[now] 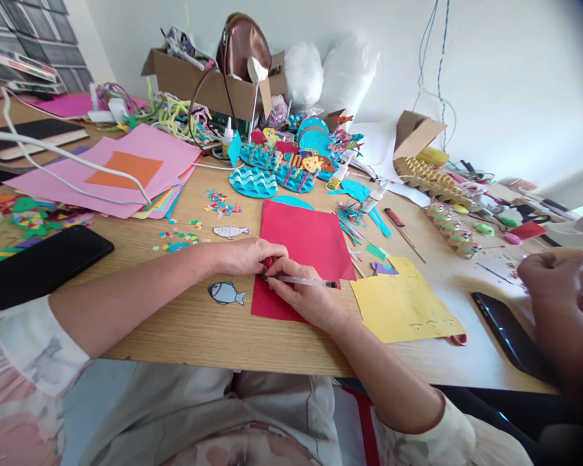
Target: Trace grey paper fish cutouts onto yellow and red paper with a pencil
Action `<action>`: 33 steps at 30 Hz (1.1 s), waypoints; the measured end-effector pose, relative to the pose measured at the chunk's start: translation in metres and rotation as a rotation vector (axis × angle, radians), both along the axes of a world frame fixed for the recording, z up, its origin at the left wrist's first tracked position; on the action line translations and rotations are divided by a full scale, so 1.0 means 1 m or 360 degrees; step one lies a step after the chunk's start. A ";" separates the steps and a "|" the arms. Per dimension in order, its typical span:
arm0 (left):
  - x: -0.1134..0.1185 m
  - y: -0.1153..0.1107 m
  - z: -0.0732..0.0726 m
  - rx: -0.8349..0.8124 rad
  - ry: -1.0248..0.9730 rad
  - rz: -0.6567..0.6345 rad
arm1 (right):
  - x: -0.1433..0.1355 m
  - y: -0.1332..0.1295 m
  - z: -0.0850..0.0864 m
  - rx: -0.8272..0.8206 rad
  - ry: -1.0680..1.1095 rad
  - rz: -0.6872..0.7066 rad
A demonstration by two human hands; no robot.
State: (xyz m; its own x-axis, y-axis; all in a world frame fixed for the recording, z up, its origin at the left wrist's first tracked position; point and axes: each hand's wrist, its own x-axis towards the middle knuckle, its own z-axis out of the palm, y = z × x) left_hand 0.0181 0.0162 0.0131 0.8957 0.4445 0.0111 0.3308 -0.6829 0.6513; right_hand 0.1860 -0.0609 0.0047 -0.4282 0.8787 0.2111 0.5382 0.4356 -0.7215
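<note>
Wooden tabletop (175,333) carries 1 red sheet (306,228); above it, the right hand (305,295) closes its fingers on 1 pen (318,282). Left hand (243,254): hold undeterminable. Marking appears underway; the next stroke likely calls for a steadied sheet.

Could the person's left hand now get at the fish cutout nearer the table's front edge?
Probably yes: the fish cutout lies uncovered near the left hand, nothing visibly between them, though that hand is at the red sheet.
</note>
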 end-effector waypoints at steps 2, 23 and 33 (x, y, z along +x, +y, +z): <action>0.000 0.002 -0.002 -0.0005 0.0010 -0.0004 | -0.001 0.000 -0.001 0.0001 0.0019 0.0006; 0.002 0.002 0.002 -0.0001 0.0062 0.0014 | 0.028 -0.015 0.002 0.0115 0.0029 -0.0413; 0.002 -0.010 0.001 0.0271 0.0055 0.0102 | 0.024 -0.011 0.010 0.0195 -0.0390 -0.0235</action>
